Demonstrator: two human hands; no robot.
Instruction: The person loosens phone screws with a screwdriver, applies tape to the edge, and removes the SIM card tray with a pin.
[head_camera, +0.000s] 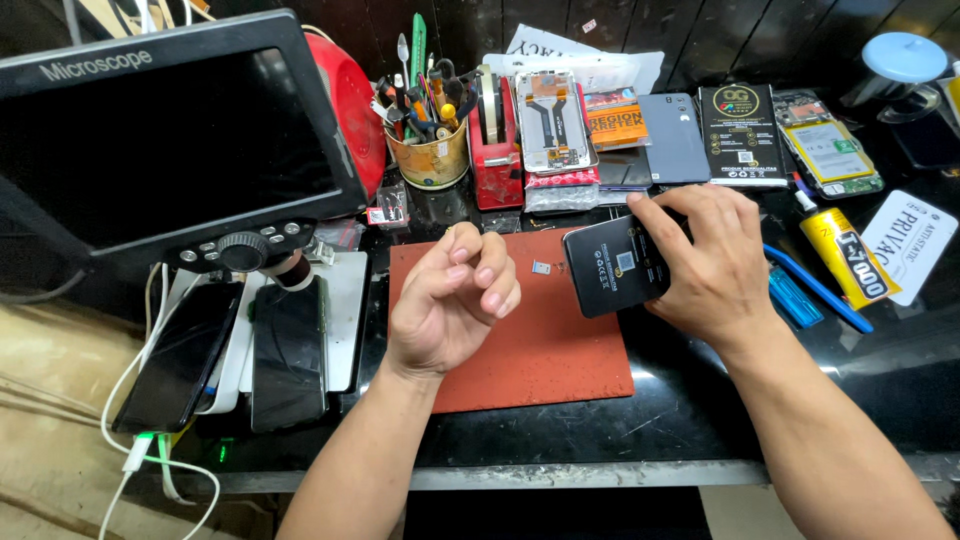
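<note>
right hand (705, 255) grips black battery (612, 265); left hand (452, 300) seemingly empty.

A dark monitor screen (160, 130) stands far left; a black flat package (740, 135), perhaps a battery box, leans at the back.

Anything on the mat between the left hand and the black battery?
Head view: one small square chip lies on the red mat, between the left hand and the black battery held by the right hand.

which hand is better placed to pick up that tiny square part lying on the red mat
Left, probably. The left hand hovers over the red mat, empty with fingers curled, beside the small part. The right hand is occupied gripping the black phone.
</note>
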